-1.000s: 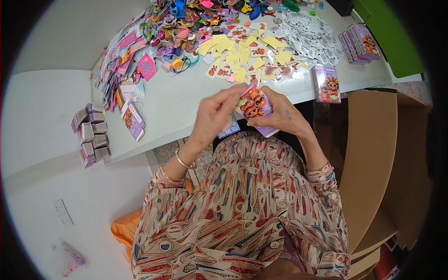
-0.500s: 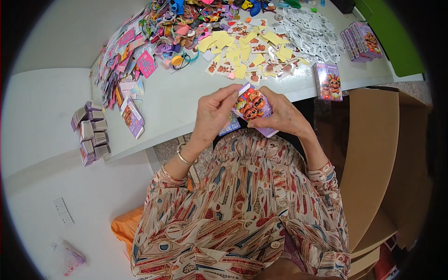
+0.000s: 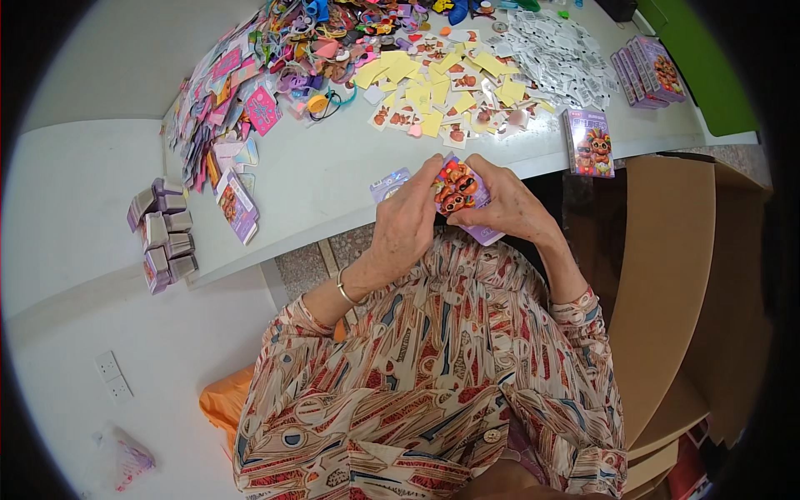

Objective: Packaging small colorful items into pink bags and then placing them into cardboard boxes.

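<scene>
Purple card packet gripped between left hand and right hand, over white worktop edge. Worktop strewn with yellow cards; small purple boxes stacked left. Cardboard box stands right.

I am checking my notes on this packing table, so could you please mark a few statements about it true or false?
1. Both hands hold one small purple packet with cartoon animal faces. True: the left hand and right hand grip the purple packet.
2. A matching packet lies flat on the table right of the hands. True: the flat packet.
3. The stack of small boxes sits at the table's right end. False: the small boxes are at the left.
4. The yellow cards are stacked neatly. False: the yellow cards lie scattered.
</scene>
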### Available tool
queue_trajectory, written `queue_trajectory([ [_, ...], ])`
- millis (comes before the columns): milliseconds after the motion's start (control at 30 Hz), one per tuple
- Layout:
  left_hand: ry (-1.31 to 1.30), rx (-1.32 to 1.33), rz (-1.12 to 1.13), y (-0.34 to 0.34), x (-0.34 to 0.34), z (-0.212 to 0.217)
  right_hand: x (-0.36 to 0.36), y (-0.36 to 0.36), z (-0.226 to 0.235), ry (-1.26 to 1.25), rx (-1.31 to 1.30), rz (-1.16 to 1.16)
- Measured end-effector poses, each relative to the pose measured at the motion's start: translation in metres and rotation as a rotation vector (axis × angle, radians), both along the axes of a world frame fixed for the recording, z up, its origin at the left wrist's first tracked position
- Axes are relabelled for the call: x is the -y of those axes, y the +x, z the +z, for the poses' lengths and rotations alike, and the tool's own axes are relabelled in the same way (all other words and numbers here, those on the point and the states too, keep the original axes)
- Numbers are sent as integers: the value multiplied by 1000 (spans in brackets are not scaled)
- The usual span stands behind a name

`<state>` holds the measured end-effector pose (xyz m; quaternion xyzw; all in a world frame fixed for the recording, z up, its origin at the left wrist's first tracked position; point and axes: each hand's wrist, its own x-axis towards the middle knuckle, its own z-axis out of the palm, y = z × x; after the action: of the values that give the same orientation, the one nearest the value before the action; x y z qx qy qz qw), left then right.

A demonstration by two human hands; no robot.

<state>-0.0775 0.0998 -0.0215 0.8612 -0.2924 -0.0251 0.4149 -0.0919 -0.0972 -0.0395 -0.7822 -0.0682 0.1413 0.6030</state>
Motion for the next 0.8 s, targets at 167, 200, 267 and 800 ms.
queue_trajectory([
  [167, -244, -326, 81, 15, 3, -9, 8, 6, 1, -14, -17, -2],
  [200, -426, -402, 109, 21, 1, -15, 11, 7, 0, 13, 43, -21],
  [267, -564, -604, 163, 37, -5, -6, 36, 12, 9, 257, -178, -28],
  [800, -395, -604, 131, 77, -16, -17, 0, 2, 8, -40, 217, -475],
])
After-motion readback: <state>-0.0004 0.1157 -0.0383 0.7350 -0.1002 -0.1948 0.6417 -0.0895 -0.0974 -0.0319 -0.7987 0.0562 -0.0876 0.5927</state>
